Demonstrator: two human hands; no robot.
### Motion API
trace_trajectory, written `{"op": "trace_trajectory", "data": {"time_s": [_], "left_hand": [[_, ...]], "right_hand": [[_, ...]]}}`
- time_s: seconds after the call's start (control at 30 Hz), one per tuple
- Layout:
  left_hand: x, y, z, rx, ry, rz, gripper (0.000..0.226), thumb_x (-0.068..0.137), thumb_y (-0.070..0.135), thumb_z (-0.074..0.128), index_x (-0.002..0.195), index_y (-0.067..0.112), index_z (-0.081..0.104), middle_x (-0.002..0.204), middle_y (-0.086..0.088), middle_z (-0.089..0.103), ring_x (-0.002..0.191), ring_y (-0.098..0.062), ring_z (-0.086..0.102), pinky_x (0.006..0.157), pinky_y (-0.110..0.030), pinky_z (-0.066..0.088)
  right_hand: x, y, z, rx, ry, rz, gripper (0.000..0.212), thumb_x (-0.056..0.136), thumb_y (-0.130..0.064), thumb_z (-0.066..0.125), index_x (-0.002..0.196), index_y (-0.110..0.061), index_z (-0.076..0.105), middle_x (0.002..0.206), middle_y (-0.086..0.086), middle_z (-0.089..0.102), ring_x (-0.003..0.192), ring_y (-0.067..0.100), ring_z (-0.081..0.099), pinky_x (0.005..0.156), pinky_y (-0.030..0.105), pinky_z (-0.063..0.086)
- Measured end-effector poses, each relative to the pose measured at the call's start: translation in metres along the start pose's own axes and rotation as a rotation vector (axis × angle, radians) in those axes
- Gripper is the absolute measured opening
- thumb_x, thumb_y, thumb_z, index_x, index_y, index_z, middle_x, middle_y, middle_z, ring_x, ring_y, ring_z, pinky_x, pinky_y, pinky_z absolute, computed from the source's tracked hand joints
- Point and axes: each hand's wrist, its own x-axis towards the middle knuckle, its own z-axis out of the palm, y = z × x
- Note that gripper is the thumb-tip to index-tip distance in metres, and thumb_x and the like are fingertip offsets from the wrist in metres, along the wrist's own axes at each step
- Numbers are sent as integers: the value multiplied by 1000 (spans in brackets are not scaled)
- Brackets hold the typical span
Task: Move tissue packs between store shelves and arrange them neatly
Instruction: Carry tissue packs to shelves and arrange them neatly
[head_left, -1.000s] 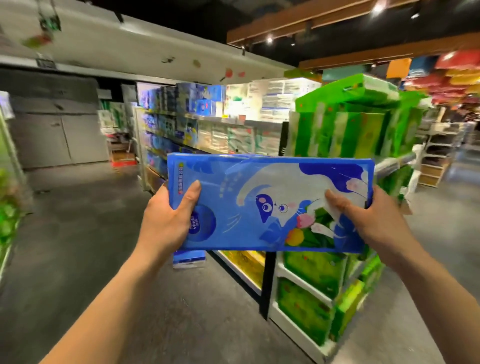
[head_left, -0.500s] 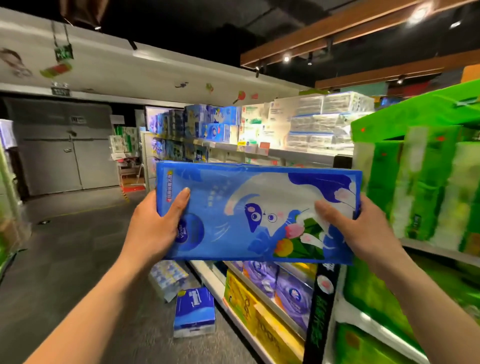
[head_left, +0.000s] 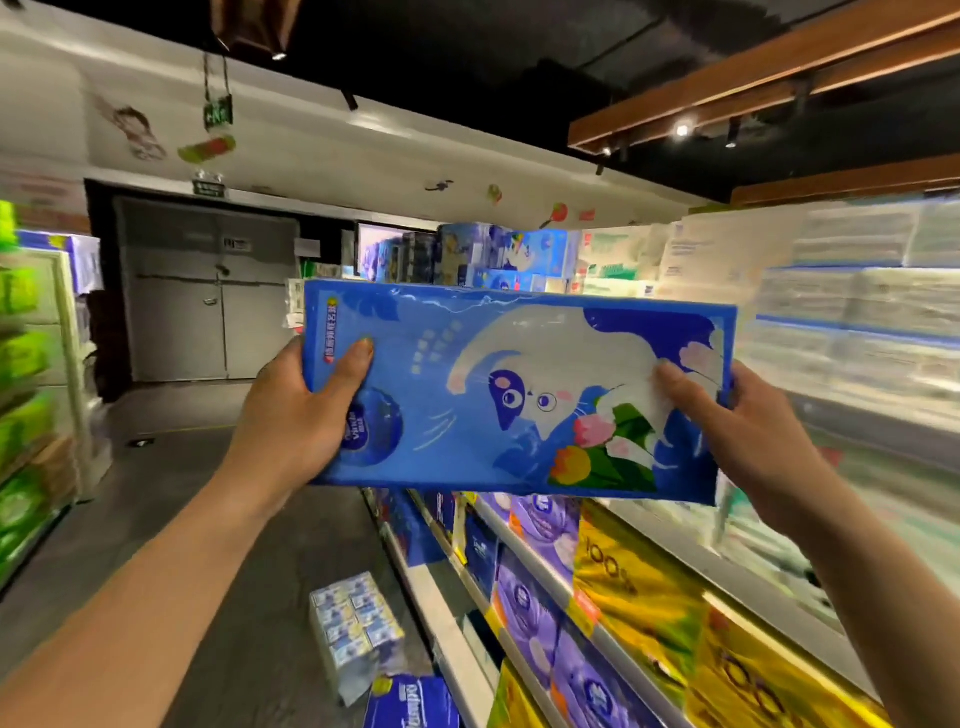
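long blue tissue pack held level in mid-air before store shelves, left hand grip curled round its left end, right hand grip pinching right end, small packs on floor below

blue tissue pack — white cat, tulips

Grey metal double door far left; green hanging exit sign above it; brown wooden ceiling beam upper right; dark grey floor near left.

Floor: clear multipack, blue pack, beside shelf; on shelf purple packs, yellow packs
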Motion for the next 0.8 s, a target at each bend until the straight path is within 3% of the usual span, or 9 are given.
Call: {"op": "trace_trajectory", "data": {"time_s": [0.1, 0.23, 0.37, 0.47, 0.53, 0.6, 0.7, 0.8], "left_hand": [[65, -49, 7, 9, -11, 9, 35, 86, 60, 60, 101, 28, 64, 94, 7, 74, 82, -8, 71, 82, -41, 59], [157, -115, 16, -24, -66, 46, 28, 88, 57, 59, 96, 30, 63, 94, 7, 74, 84, -12, 72, 81, -42, 59], [252, -169, 28, -23, -124, 72, 30, 83, 60, 55, 95, 33, 62, 81, 21, 73, 72, 4, 69, 66, -24, 53], [323, -209, 43, -37, -149, 101, 20, 90, 52, 56, 94, 33, 62, 84, 14, 72, 70, 6, 67, 55, -10, 48], [362, -236, 57, -47, -168, 113, 21, 90, 51, 56, 94, 31, 63, 84, 12, 70, 68, 7, 67, 53, -9, 47], [399, -265, 74, -46, -184, 115, 28, 87, 55, 55, 94, 30, 63, 83, 11, 70, 67, 6, 66, 55, -14, 48], [451, -308, 103, -77, -192, 136, 33, 85, 61, 57, 97, 31, 62, 90, 7, 72, 76, -5, 69, 73, -39, 57], [495, -339, 134, -113, -191, 130, 42, 82, 64, 58, 108, 32, 58, 100, 4, 70, 88, -17, 69, 80, -46, 57]], "right_hand": [[60, 32, 46, -15, 1, -11, 49, 79, -55, 60, 114, -21, 60, 95, -7, 78, 82, 13, 76, 65, 27, 57], [134, 69, 108, -44, 63, -26, 54, 79, -56, 60, 118, -18, 59, 100, -2, 77, 86, 17, 77, 69, 32, 59], [207, 92, 164, -63, 159, -38, 54, 77, -57, 63, 114, -18, 60, 96, -1, 77, 81, 17, 76, 65, 30, 57], [258, 112, 202, -82, 230, -18, 53, 75, -58, 63, 112, -20, 61, 94, -3, 76, 79, 12, 75, 61, 24, 55], [290, 128, 222, -76, 237, 12, 53, 74, -57, 64, 111, -20, 62, 93, -3, 77, 79, 11, 75, 61, 23, 55], [322, 146, 238, -88, 257, 19, 49, 74, -56, 66, 110, -22, 64, 93, -5, 77, 81, 10, 75, 65, 26, 55], [366, 173, 255, -133, 297, 13, 33, 84, -46, 69, 109, -24, 64, 92, -8, 76, 78, 3, 73, 61, 21, 53], [411, 195, 263, -169, 326, 12, 33, 88, -41, 71, 112, -19, 66, 95, -4, 77, 78, 7, 74, 61, 21, 56]]}}
